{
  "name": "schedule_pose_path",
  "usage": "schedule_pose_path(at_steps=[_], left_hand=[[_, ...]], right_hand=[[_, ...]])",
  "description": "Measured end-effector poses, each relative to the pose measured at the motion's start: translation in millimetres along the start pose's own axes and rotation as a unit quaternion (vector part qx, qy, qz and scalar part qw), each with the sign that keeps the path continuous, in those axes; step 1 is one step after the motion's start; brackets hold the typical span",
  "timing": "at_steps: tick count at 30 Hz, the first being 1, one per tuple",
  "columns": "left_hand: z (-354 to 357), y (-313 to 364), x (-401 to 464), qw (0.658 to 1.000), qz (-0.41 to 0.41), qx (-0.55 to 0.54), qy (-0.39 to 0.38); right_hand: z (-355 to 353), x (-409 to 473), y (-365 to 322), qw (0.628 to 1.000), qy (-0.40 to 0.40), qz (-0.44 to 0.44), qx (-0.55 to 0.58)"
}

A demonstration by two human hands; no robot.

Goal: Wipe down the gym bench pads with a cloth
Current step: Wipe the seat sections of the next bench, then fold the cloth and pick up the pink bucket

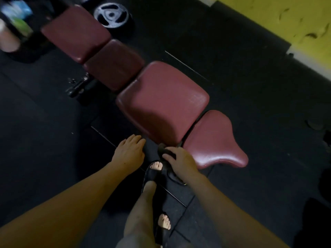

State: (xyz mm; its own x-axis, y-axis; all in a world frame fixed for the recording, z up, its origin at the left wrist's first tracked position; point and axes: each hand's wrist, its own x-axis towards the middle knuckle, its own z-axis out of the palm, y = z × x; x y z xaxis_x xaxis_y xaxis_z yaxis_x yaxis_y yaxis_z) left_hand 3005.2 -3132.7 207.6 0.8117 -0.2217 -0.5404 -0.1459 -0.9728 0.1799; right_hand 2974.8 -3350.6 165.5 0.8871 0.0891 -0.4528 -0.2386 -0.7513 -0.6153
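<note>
Blk rubber floor (232, 72), wt plate (111, 15).

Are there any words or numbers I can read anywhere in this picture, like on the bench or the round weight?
None can be read.
Weight plate: no readable marking shows; it is too dark and small.
Blue and green object at the top left: too blurred to read.
Maroon bench pads: no text.
Dark cloth gripped by the right hand: no text.

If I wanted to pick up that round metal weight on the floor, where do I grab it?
Hold the weight plate by one of the cut-out openings around its hub, coming straight down from above. It appears to lie flat on the floor, so the rim likely leaves little room for fingers underneath, while the openings give a ready grip.
</note>
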Motion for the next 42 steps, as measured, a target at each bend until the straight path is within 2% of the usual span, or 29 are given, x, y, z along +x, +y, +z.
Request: schedule_pose_path(at_steps=[2, 6, 10, 13, 16, 19, 20, 22, 24, 27, 31, 34, 42], left_hand=[[-22, 7, -48, 0.999, -0.007, -0.017, 0.029], [-68, 14, -151, 0.993, -0.041, -0.045, 0.100], [-101, 9, -257, 0.981, -0.079, -0.074, 0.163], [-116, 1, -331, 0.968, -0.107, -0.095, 0.206], [-125, -9, -393, 0.936, -0.173, -0.153, 0.266], [-125, -19, -444, 0.871, -0.265, -0.235, 0.341], [-125, -22, -460, 0.859, -0.277, -0.244, 0.355], [-121, -28, -494, 0.856, -0.281, -0.238, 0.362], [-109, -41, -535, 0.844, -0.303, -0.243, 0.370], [-65, -67, -614, 0.807, -0.344, -0.252, 0.409], [7, -91, -750, 0.771, -0.427, -0.242, 0.406], [64, -98, -851, 0.715, -0.505, -0.258, 0.409], [207, -84, -1067, 0.570, -0.661, -0.280, 0.400]], right_hand=[[-18, -38, -25, 0.998, 0.049, -0.017, 0.020], [-54, -117, -89, 0.992, 0.096, -0.084, 0.014], [-80, -190, -164, 0.982, 0.084, -0.167, -0.024], [-94, -241, -214, 0.959, 0.116, -0.257, -0.043], [-99, -282, -259, 0.933, 0.119, -0.332, -0.063], [-95, -307, -304, 0.915, 0.096, -0.372, -0.123], [-92, -315, -319, 0.907, 0.093, -0.391, -0.128], [-80, -330, -350, 0.889, 0.100, -0.428, -0.125], [-59, -349, -379, 0.869, 0.113, -0.464, -0.127], [-3, -391, -419, 0.829, 0.098, -0.532, -0.142], [97, -476, -465, 0.797, -0.022, -0.594, -0.106], [173, -552, -489, 0.773, -0.096, -0.620, -0.090], [356, -764, -515, 0.649, -0.304, -0.694, -0.071]])
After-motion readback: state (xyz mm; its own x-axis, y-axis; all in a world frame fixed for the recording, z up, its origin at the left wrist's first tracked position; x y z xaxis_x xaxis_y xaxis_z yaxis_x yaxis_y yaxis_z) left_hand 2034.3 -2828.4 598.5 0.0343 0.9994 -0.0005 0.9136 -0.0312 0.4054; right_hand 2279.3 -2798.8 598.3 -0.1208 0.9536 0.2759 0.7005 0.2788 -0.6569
